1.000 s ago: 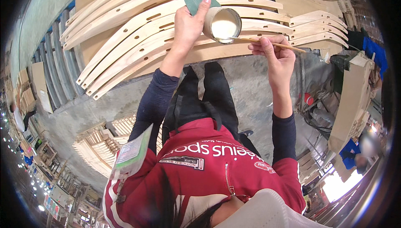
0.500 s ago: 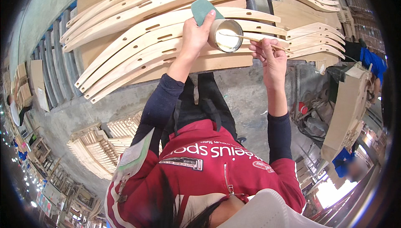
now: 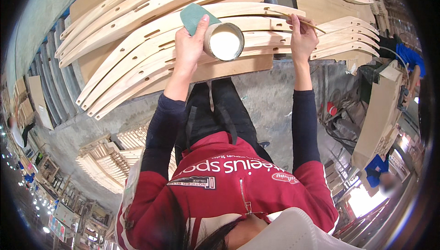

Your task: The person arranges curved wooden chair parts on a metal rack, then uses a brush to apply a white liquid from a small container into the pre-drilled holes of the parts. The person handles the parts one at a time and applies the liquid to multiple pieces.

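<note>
My left hand (image 3: 190,46) is closed round a cup (image 3: 207,43) of thick white liquid (image 3: 225,43), tilted so that its mouth shows. A flat green piece (image 3: 193,15) with a rounded end sticks out beside the cup, held in the same hand. My right hand (image 3: 303,41) pinches a thin wooden stick (image 3: 280,13). The stick's tip is over the right end of a pale curved wooden slat (image 3: 238,9), near its slots; whether it touches cannot be made out. Several similar slotted slats lie side by side beneath both hands.
More curved slats (image 3: 169,2) lie farther back, and shorter ones (image 3: 348,32) to the right, over cardboard (image 3: 316,9) and dark rails (image 3: 48,89). Stacked wooden parts (image 3: 103,163) stand on the floor at left. People in blue (image 3: 408,60) are at the right edge.
The stick has come out of the cup, and my right hand has moved up and slightly right with it to a slat's end. My left hand has shifted left with the cup.
</note>
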Demonstrator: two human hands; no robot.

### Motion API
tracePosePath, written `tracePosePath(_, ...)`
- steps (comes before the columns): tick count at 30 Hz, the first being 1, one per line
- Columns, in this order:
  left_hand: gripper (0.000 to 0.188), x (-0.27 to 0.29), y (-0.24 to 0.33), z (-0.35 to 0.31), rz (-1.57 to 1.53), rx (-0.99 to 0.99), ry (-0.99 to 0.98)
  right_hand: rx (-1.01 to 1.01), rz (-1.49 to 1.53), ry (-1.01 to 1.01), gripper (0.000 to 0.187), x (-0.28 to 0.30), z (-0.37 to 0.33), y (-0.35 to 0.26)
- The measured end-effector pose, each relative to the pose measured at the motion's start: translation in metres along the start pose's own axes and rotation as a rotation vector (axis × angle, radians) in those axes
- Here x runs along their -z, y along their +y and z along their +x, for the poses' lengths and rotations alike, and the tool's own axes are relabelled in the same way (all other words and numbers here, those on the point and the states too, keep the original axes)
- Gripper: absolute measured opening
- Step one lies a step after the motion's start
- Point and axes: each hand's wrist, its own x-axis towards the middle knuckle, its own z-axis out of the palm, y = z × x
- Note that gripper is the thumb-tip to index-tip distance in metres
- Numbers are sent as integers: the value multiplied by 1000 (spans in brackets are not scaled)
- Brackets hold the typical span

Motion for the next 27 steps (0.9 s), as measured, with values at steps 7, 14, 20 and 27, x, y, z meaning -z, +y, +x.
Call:
tracePosePath(7, 38, 10, 4, -6, -13, 7, 18, -14, -49, 18, 15, -11, 3, 9)
tracePosePath(14, 37, 16, 2, -7, -10, 39, 43, 23, -8, -15, 14, -15, 3, 14)
tracePosePath(20, 37, 23, 0, -10, 3, 41, 42, 87, -95, -21, 13, -11, 8, 13)
tracePosePath(27, 38, 30, -2, -11, 25, 47, 53, 28, 81, -8, 12, -16, 9, 2)
